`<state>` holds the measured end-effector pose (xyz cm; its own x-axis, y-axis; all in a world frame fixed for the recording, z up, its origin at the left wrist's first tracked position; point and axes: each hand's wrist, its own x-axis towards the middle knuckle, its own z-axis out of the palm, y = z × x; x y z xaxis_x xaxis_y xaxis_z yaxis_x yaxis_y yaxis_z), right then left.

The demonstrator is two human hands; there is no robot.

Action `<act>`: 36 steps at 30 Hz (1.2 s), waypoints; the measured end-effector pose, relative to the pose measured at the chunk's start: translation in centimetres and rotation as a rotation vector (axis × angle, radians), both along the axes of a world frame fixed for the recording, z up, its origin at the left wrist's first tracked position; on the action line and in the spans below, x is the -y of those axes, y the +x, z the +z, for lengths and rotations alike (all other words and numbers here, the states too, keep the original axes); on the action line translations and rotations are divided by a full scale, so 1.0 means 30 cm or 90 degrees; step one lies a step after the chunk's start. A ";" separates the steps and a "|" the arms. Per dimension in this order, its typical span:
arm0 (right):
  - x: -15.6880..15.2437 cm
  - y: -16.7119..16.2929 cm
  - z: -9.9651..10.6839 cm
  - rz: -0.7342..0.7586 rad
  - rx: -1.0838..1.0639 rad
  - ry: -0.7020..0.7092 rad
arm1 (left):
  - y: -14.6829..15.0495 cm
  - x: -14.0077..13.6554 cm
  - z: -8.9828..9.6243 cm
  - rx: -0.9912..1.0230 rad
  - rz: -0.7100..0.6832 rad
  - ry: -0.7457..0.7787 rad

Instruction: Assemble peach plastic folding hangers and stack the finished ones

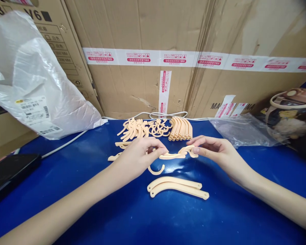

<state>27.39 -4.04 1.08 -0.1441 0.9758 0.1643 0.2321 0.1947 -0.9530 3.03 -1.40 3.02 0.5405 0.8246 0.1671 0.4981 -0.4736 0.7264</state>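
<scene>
My left hand (150, 151) pinches the left end of a cream plastic hanger piece (172, 156), held a little above the blue table. At its other end, my right hand (214, 148) grips a shorter, curled part of it between thumb and fingers. Whether the two parts are joined I cannot tell. Just below the hands lies a cream hook (156, 171). Nearer to me, two long curved hanger arms (178, 187) with holes at their ends rest side by side. More cream pieces (119, 144) lie partly hidden behind my left hand.
At the back are piles of small curved pieces (132, 129), hooks (158, 127) and a row of hanger arms (181, 128). A white plastic bag (40, 81) stands left, near a black device (12, 173). Clear plastic (234, 131) lies right. Large cardboard boxes (142, 88) wall off the back.
</scene>
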 end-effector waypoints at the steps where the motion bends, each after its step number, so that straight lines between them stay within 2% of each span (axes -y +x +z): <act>1: 0.002 -0.003 -0.002 -0.003 -0.006 -0.019 | 0.001 0.002 -0.006 0.030 -0.002 -0.015; 6: 0.010 -0.017 -0.016 -0.013 -0.061 -0.026 | 0.007 0.015 -0.045 0.150 0.057 -0.052; 13: 0.024 -0.022 -0.014 0.002 -0.076 -0.035 | 0.020 0.027 -0.065 0.157 0.125 -0.042; 19: 0.026 -0.027 -0.017 -0.022 -0.048 -0.025 | 0.026 0.044 -0.051 0.158 0.093 -0.094; 22: 0.024 -0.029 -0.017 -0.039 -0.025 -0.023 | 0.028 0.053 -0.052 0.155 0.108 -0.122; 25: 0.024 -0.031 -0.018 -0.043 0.004 -0.013 | 0.028 0.054 -0.057 0.146 0.105 -0.119; 30: 0.025 -0.026 -0.031 -0.045 0.019 0.052 | 0.031 0.052 -0.067 0.129 0.105 -0.111; 36: 0.024 -0.013 -0.041 -0.025 0.128 0.070 | 0.040 0.052 -0.068 0.130 0.118 -0.143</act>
<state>27.00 -4.77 -0.16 -0.1470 0.9590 0.2421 0.4247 0.2823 -0.8602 4.23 -2.96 0.97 0.3524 0.9339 0.0595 0.3937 -0.2057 0.8959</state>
